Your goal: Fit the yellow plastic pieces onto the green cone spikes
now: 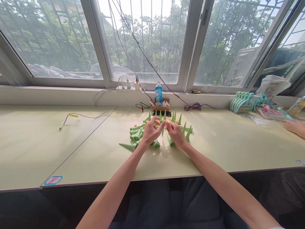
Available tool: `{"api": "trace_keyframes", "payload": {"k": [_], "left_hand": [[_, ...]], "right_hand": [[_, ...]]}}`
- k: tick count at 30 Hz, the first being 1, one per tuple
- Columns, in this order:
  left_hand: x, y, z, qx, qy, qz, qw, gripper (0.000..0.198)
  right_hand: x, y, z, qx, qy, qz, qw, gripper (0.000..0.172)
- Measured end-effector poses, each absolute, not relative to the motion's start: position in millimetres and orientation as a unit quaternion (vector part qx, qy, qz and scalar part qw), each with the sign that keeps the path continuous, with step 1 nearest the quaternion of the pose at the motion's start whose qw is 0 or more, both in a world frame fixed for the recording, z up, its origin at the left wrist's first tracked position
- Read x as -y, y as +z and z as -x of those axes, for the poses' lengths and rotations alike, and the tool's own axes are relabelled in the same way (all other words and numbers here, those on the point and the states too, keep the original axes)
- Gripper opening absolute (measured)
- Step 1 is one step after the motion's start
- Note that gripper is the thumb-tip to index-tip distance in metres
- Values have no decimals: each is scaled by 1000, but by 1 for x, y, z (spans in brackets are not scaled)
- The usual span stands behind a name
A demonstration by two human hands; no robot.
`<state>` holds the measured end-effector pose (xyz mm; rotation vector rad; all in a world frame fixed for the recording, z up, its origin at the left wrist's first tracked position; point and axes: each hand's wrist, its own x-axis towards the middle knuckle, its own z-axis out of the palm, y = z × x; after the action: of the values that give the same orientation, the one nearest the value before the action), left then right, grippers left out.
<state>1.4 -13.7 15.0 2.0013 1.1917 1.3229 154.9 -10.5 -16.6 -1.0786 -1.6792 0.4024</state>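
My left hand is closed on a green plastic cone-shaped spike, whose tip points down between my hands. With thumb and fingers pinched together, my right hand meets the top of that spike; whatever it grips is too small and covered to make out. Around and beneath both hands lie many more green spikes, some on their sides and some standing with their points up. Small orange pieces are scattered among them, partly hidden by my hands.
Behind the spikes lie a dark phone and a small cardboard box by a blue-labelled bottle. A coiled cable rests near the windowsill. Green hangers stand right, near another person's hand. A thin wire lies left.
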Motion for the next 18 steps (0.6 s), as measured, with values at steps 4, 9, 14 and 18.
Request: {"api": "trace_keyframes", "payload": {"k": [4, 9, 14, 18], "left_hand": [[12, 16, 0, -450, 494, -692, 274, 53], [14, 18, 0, -456, 472, -678, 332, 56], [15, 19, 0, -451, 448, -684, 358, 48], [12, 16, 0, -448, 449, -673, 380, 41]], "right_hand": [[12, -16, -155, 704, 172, 449, 523, 51], [12, -16, -155, 708, 179, 442, 520, 51], [14, -16, -155, 718, 185, 436, 510, 51], [14, -15, -154, 717, 198, 428, 513, 49]]}}
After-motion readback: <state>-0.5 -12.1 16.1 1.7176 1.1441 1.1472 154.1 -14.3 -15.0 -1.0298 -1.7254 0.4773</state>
